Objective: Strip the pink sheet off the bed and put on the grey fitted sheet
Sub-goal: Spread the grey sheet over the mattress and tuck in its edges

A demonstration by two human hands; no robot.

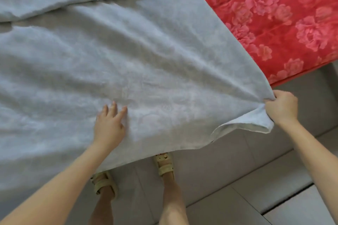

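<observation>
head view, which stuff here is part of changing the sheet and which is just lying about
Job: grey fitted sheet, red floral bedding under it, left hand flat on the sheet, right hand gripping its corner.
Just there: yellow sandals, tiled floor.

Left hand (109, 126) flat, palm down; right hand (281, 108) in a tight fist; both arms forward.

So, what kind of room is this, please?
Most likely a home bedroom: red floral bedding lies under a large grey sheet, which the left hand presses flat and the right hand grips at its corner, with tiled floor alongside.
</observation>
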